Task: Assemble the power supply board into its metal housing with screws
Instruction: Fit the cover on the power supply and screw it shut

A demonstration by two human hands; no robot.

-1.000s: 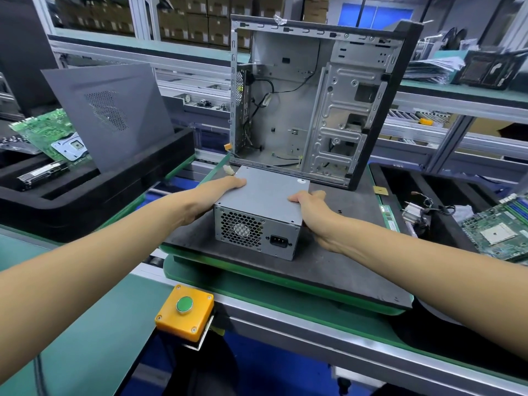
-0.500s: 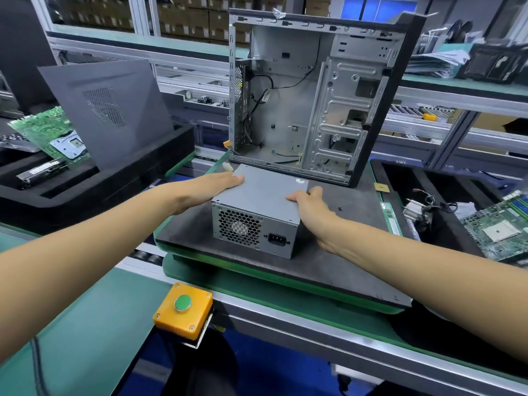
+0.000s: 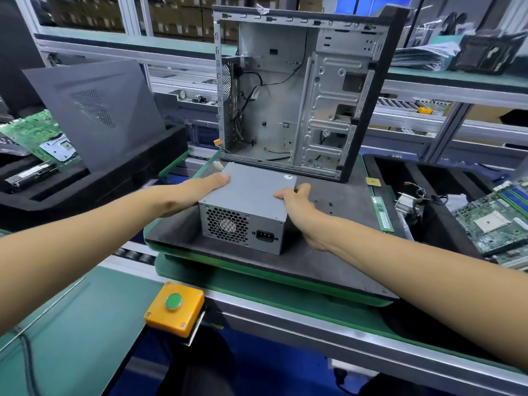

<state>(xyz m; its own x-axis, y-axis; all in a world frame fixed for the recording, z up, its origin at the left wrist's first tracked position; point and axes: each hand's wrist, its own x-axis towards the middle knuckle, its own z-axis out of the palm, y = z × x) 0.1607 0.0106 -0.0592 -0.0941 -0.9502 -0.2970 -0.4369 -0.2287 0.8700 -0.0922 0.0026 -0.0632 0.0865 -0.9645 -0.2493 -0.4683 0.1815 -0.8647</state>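
Bracketing the power supply (image 3: 245,207) between them, left hand (image 3: 200,192) flat-fingered against its side, right hand (image 3: 297,204) gripping the opposite edge; unit on surface, open housing (image 3: 300,95) just beyond fingertips; next likely lift inside.

The power supply (image 3: 251,195) and open case (image 3: 323,90) are matt grey sheet metal; the pad (image 3: 337,252) beneath looks rough dark foam.

Grey power supply (image 3: 248,195) w/ honeycomb vent betw. hands; silver case (image 3: 300,92) beyond; yellow box (image 3: 175,308), green button, near left forearm; dark mat (image 3: 337,252).
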